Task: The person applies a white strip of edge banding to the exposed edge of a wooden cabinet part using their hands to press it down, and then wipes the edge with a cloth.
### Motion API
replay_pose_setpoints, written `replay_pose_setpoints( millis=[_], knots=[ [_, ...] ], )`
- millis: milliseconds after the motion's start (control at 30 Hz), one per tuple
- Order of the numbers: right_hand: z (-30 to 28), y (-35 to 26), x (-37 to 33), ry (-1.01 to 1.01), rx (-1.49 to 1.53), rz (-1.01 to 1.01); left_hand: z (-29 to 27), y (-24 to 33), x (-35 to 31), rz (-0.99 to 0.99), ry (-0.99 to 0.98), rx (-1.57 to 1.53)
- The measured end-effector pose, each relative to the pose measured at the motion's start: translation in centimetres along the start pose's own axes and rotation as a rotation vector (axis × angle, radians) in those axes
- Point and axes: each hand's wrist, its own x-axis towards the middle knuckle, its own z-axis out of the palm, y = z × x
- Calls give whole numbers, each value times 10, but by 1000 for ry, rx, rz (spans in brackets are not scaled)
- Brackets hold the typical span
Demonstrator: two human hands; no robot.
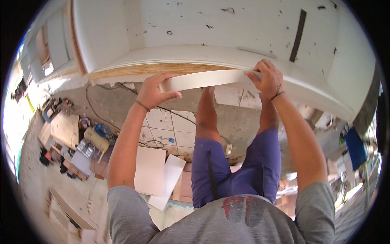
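Observation:
A curved white edging strip runs between my two hands along the front edge of a large white cabinet or shelf unit. My left hand has the strip's left end between its thumb and fingers. At the other end, my right hand pinches the strip against the white edge, fingers bent over the top. Left of it, the bare wooden edge of the cabinet shows above the strip. The strip bows away from that edge in the middle.
A dark strip and small dark scraps lie inside the cabinet. Cables cross the tiled floor below. White boards lie beside my legs. A wooden stand with tools and clutter is at left, a blue object at right.

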Motion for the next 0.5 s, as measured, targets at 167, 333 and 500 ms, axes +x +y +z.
replay_pose_setpoints(
  millis=[167,333,500],
  knots=[
    [-7,13,-5,-53,-52,79,-35,30,18,156,-104,277],
    [-5,7,-2,-49,-75,66,-29,-18,29,195,-113,372],
    [-2,7,-5,-28,-63,65,-11,-49,40,352,26,464]
  ],
)
